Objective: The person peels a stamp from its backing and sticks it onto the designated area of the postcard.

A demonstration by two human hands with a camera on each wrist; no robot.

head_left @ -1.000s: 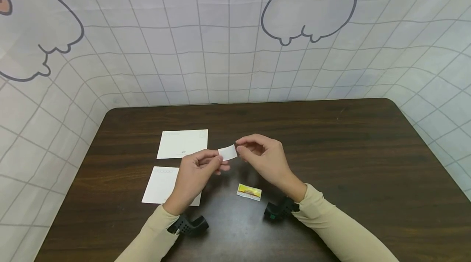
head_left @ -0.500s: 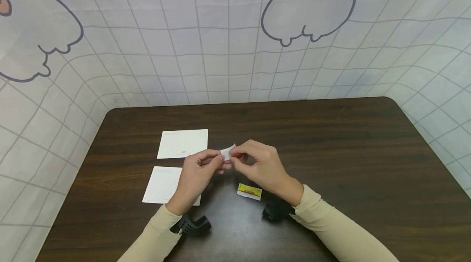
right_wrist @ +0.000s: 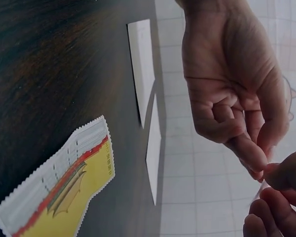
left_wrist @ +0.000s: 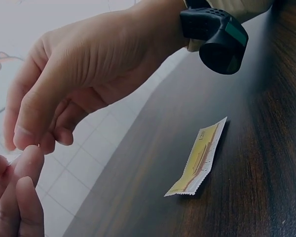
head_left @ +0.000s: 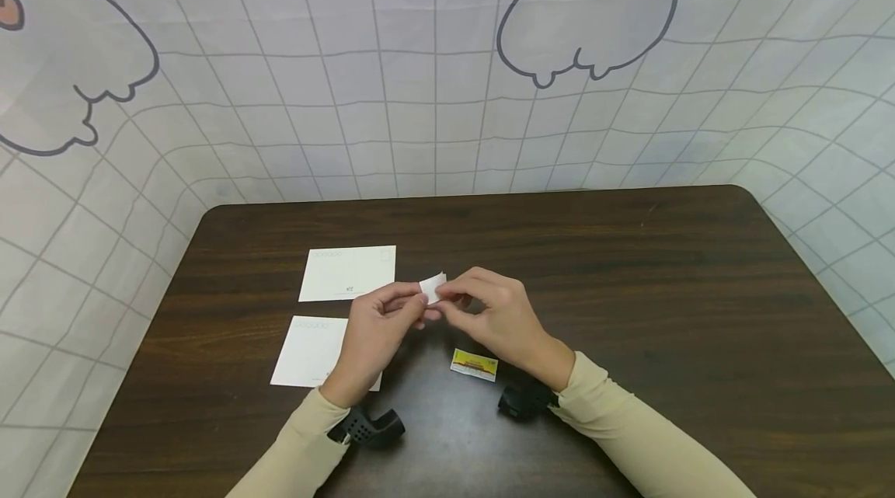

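Between both hands, above the table, is a small white slip of paper [head_left: 431,287]. My left hand [head_left: 377,331] pinches its left end between thumb and fingers. My right hand [head_left: 498,315] pinches the other end with thumb and forefinger, its fingertips covering that edge. In the right wrist view only a thin edge of the slip [right_wrist: 259,190] shows. A yellow and white postage stamp [head_left: 474,364] with toothed edges lies on the table below the hands, slightly bent. Two white postcards lie at the left: a far postcard [head_left: 347,273], and a near postcard [head_left: 308,350] partly covered by the left hand.
The dark wooden table [head_left: 664,311] has rounded far corners. Behind it hangs a white gridded curtain [head_left: 391,94] with cartoon drawings. Each wrist carries a black camera, such as the left one [head_left: 374,428].
My right hand has moved left toward the left hand and taken hold of the slip's right end. The slip is more covered and bent. Stamp and postcards have stayed put.
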